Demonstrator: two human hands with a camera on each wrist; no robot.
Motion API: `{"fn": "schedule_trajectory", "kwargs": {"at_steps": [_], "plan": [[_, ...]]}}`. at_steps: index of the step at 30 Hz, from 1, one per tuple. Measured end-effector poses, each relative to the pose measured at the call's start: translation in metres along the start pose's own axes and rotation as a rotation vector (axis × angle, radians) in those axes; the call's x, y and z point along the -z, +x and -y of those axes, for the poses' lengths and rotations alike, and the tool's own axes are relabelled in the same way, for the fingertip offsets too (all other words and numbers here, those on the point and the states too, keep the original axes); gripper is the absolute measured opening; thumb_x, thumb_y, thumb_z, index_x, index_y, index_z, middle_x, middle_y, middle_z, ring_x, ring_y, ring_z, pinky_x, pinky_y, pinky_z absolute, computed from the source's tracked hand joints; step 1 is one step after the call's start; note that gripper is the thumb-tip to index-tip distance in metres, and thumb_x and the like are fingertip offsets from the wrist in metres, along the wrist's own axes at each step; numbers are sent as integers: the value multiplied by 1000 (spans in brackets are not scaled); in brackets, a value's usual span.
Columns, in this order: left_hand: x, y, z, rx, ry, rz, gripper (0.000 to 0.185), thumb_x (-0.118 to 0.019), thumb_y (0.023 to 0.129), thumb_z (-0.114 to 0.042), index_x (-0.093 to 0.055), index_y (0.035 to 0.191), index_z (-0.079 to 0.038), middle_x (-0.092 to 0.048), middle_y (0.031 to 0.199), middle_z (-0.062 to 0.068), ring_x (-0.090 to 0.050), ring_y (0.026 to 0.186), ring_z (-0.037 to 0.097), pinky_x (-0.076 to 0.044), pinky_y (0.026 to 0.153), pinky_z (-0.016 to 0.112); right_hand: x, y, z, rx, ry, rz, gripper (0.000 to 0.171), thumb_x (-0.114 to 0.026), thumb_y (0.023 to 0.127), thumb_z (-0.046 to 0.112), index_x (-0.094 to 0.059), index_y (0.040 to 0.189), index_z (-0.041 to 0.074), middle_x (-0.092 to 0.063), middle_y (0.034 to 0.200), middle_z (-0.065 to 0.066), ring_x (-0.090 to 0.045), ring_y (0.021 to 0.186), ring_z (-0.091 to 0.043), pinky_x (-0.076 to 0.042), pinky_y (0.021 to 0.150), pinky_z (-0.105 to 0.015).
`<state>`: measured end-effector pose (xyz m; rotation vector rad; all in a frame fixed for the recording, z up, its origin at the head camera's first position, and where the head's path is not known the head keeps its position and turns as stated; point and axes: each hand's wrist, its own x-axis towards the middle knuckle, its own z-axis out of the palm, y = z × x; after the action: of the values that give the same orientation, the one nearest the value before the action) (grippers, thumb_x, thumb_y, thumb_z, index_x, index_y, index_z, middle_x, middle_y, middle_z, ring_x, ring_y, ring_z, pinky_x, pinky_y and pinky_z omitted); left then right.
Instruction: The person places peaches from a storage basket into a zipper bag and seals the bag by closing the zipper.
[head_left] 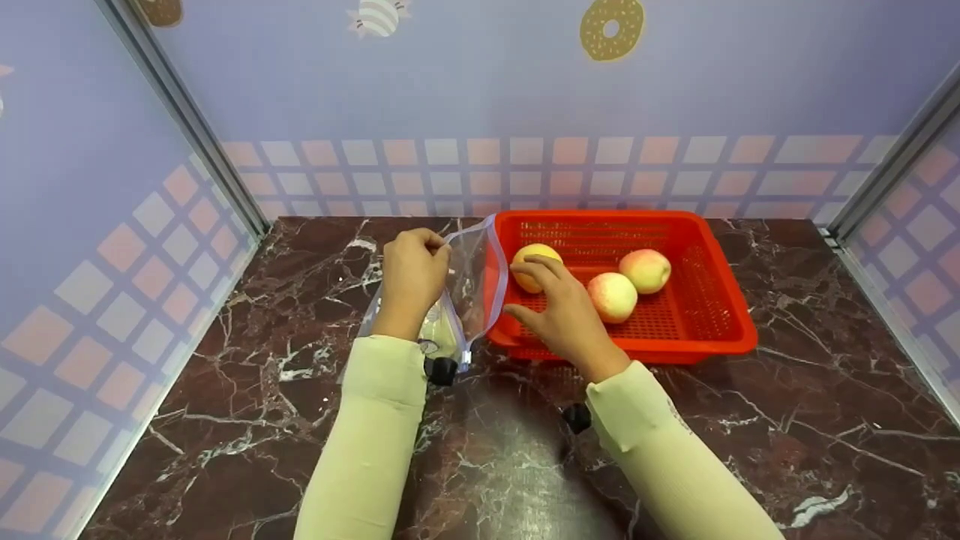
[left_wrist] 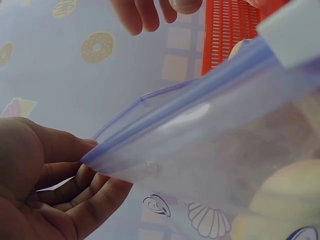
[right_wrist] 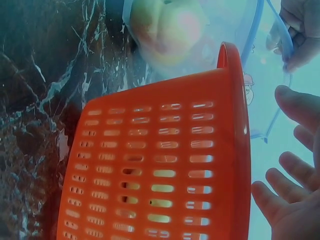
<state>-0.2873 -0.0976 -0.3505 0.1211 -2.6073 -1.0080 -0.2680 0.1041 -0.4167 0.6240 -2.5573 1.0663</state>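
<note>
A clear zip bag (head_left: 466, 289) with a purple seal and shell prints stands with its mouth spread toward the basket. My left hand (head_left: 415, 277) pinches the bag's rim between thumb and fingers. Inside the bag lies a pale peach (right_wrist: 167, 30), partly covered by my left arm in the head view. My right hand (head_left: 561, 309) hangs over the near left side of the red basket (head_left: 675, 346), fingers apart and holding nothing. Behind its fingers a yellowish peach (head_left: 534, 255) shows in part. Two blushed peaches (head_left: 613, 298) sit touching each other in the basket.
The basket stands on a dark red marbled tabletop (head_left: 802, 420), right up against the bag's mouth. A patterned back wall (head_left: 480, 90) rises behind it, and side panels (head_left: 75, 262) close off the left and right.
</note>
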Motion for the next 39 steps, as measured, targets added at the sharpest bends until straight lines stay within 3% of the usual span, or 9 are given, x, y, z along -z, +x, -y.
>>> {"fn": "schedule_trajectory", "kwargs": {"at_steps": [21,39], "plan": [[5,4,-6,26,2,1,15,-61,90,-15,-73,90,-6,-71,81,7,-66,72,21,-53,69,35,18,-3,-15,-34,-21,-20,53,-77,82,26,-59,128,8,-51,137,-14,-54,123,-30,-44,105,-44],[9,6,-9,17,19,-17,17,-60,90,-16,-74,91,-6,-72,83,7,-65,78,24,-53,71,37,36,-5,-36,-92,-66,-19,53,-80,80,24,-60,127,7,-53,136,-15,-50,127,-32,-39,108,-47]]}}
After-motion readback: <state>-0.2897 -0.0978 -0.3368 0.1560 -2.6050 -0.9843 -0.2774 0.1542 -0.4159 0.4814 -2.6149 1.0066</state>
